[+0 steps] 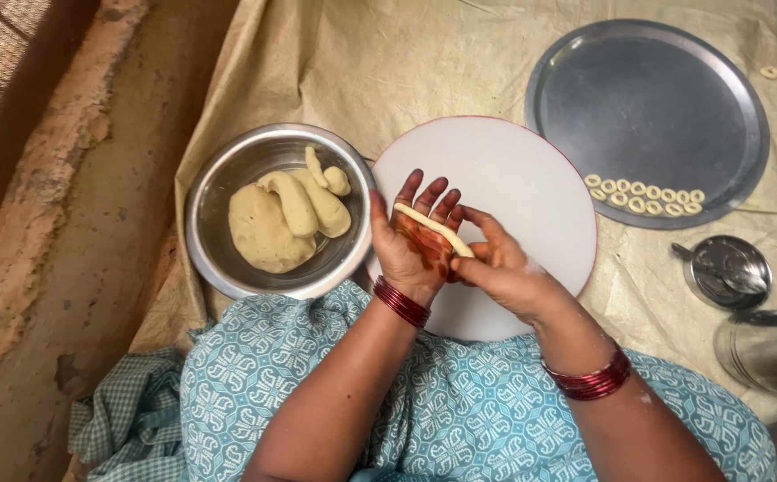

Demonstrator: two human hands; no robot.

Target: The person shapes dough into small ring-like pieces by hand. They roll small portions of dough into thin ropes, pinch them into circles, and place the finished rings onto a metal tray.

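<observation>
Two hands are meeting over the round white board (513, 170), and I am watching a thin dough rope (433, 228) lying between them. My left hand (415, 241) is spreading flat and wide, palm up, fingers pointing away from me, and the rope is resting slantwise across its fingers and palm. My right hand (505, 268) is pressing in from the right, its fingers lying against the rope's lower end; whether they are pinching it I cannot tell. Left of the left hand, a steel bowl (219, 259) is holding a lump of dough (268, 232). Well apart, up to the right, small dough rings (643, 198) are sitting in rows on a round steel tray (647, 98).
</observation>
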